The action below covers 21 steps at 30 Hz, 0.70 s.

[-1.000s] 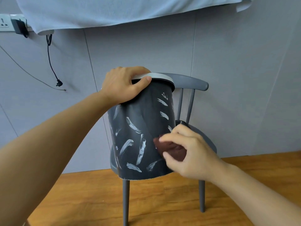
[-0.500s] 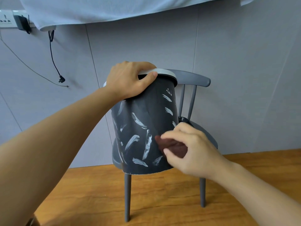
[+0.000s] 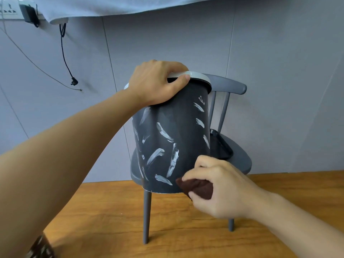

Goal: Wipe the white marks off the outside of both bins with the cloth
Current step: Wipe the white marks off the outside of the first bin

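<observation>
While tilted on the grey chair [image 3: 240,161], the dark bin [image 3: 178,138], streaked with white marks [image 3: 163,134], is gripped at its pale rim by the left hand [image 3: 158,84]; a brown cloth [image 3: 197,186] is pinched in the right hand [image 3: 221,189] against its lower edge.

Open wall and wooden floor [image 3: 111,216] left of the bin [image 3: 178,146], crossed only by the left forearm reaching to the rim. Blocked on the right by the chair [image 3: 240,159] back spindles and a black tray [image 3: 221,146] lying on the seat just beside the bin wall. Lower right edge taken by the right hand [image 3: 221,189] and its brown cloth [image 3: 197,187]; free room beneath between the chair legs.
</observation>
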Tool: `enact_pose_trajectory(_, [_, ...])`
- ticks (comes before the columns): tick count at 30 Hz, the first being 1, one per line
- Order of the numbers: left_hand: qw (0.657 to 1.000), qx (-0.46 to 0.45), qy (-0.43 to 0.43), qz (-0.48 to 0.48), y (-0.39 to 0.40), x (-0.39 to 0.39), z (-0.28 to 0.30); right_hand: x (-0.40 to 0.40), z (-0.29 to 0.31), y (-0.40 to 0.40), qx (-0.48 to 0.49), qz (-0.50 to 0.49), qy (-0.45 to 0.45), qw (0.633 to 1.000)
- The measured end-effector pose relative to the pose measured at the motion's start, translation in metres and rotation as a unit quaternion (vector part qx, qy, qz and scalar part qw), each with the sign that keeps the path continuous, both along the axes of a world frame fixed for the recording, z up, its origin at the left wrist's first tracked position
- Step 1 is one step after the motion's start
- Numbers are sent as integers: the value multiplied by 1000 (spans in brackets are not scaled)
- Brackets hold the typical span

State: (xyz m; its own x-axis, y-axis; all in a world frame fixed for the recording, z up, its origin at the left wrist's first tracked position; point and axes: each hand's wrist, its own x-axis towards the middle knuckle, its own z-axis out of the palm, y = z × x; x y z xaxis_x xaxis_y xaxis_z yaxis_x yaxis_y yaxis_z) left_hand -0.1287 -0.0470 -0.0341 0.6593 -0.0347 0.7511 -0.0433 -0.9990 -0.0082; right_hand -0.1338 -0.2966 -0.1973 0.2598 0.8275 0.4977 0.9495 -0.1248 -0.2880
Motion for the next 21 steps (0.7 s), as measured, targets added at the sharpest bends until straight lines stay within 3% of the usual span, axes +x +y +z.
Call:
enact_pose_trajectory(4, [1000, 0, 9, 16, 0, 1, 2, 1, 6, 1, 61, -49, 1, 997])
enact_pose_trajectory(8, [1000, 9, 5, 16, -4, 2, 2, -14, -1, 1, -45, 2, -81, 996])
enact_pose_trajectory(12, [1000, 10, 11, 21, -8, 4, 3, -2, 8, -3, 37, -54, -52, 997])
enact_pose_trajectory(17, [1000, 7, 11, 15, -9, 3, 2, -3, 1, -6, -67, 5, -54, 996])
enact_pose_trajectory(19, [1000, 0, 11, 9, -8, 2, 1, 14, 10, -10, 38, -24, 41, 998])
enact_pose_trajectory(21, [1000, -14, 5, 7, -4, 0, 1, 32, 22, -14, 162, -63, 124, 977])
